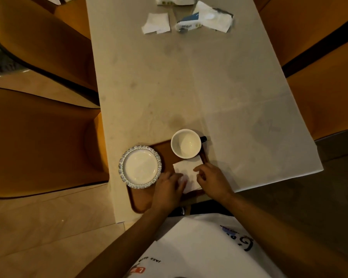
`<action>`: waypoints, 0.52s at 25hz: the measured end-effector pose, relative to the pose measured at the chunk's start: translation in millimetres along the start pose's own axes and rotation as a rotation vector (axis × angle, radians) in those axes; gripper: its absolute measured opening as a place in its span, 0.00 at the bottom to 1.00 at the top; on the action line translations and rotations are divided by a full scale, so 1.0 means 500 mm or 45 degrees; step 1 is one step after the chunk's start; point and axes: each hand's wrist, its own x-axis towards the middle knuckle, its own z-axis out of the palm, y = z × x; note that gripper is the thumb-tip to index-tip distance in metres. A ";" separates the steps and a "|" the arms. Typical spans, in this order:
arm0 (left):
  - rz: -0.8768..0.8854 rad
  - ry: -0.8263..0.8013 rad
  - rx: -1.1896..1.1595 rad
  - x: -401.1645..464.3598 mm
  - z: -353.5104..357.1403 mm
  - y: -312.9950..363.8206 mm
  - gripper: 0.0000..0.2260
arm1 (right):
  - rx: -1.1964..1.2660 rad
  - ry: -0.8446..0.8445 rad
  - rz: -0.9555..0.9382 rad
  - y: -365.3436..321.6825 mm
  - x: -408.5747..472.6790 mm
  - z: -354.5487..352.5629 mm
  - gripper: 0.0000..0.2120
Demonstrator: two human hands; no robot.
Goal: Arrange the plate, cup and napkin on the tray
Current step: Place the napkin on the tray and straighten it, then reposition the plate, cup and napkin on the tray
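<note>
A brown tray (167, 155) lies at the near end of the pale table. On its left part rests a white plate (140, 167) with a patterned rim. A white cup (186, 143) with a dark handle stands upright and empty on the tray's far right corner. A white napkin (186, 167) lies flat on the tray just in front of the cup. My left hand (168, 188) rests on the napkin's near left part, fingers bent. My right hand (212, 180) touches the napkin's right side with its fingertips.
At the table's far end lie a loose white napkin (156, 23) and an opened tissue pack (204, 18) with tissues spilling out. Orange seats (42, 137) flank the table on the left and on the right (325, 73). The table's near edge (269, 182) runs close to my body.
</note>
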 end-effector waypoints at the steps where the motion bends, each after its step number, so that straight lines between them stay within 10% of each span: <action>1: -0.072 0.071 -0.084 -0.002 -0.013 -0.005 0.14 | -0.028 -0.009 -0.043 -0.020 0.008 0.010 0.11; 13: -0.705 0.648 -0.421 -0.031 -0.158 -0.218 0.12 | -0.159 -0.102 -0.136 -0.199 0.108 0.136 0.26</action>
